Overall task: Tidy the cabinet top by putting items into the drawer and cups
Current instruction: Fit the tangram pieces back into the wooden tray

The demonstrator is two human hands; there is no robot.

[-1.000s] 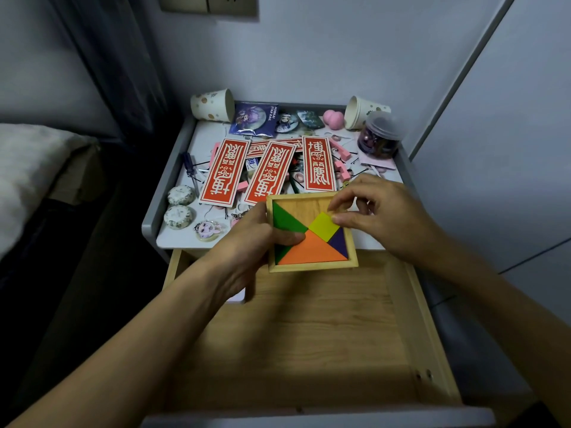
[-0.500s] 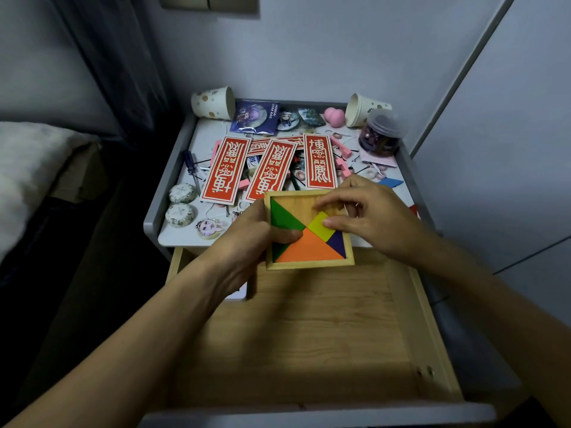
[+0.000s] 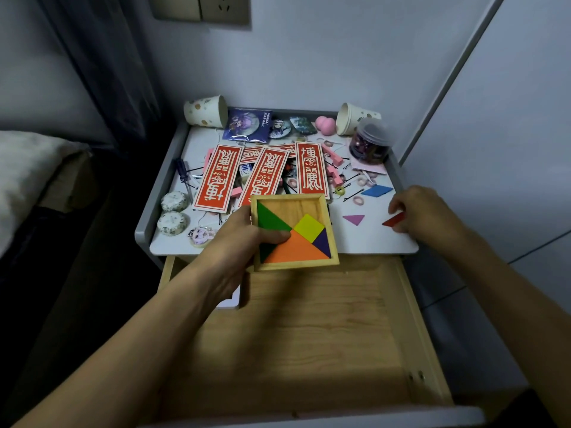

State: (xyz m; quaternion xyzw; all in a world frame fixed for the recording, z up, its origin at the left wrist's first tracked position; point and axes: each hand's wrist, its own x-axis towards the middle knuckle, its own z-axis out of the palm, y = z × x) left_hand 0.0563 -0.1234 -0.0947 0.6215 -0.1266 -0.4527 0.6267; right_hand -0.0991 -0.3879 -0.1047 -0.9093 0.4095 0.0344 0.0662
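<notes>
Head view: looked down on the cabinet top (image 3: 364,239) and the open drawer (image 3: 309,335).
Tray: the left hand (image 3: 238,242) gripped the puzzle tray (image 3: 304,206) by its left edge, thumb on the green piece, over the cabinet top's front edge.
Red piece: the right hand (image 3: 423,214), fingers curled, pinched the red piece (image 3: 392,220) at the front right corner.
Cups: left cup (image 3: 204,111) and right cup (image 3: 352,117) lay on their sides at the back corners.

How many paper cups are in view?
2. The left cup lies on its side at the back left corner; the right cup lies tipped at the back right. No others show.
</notes>
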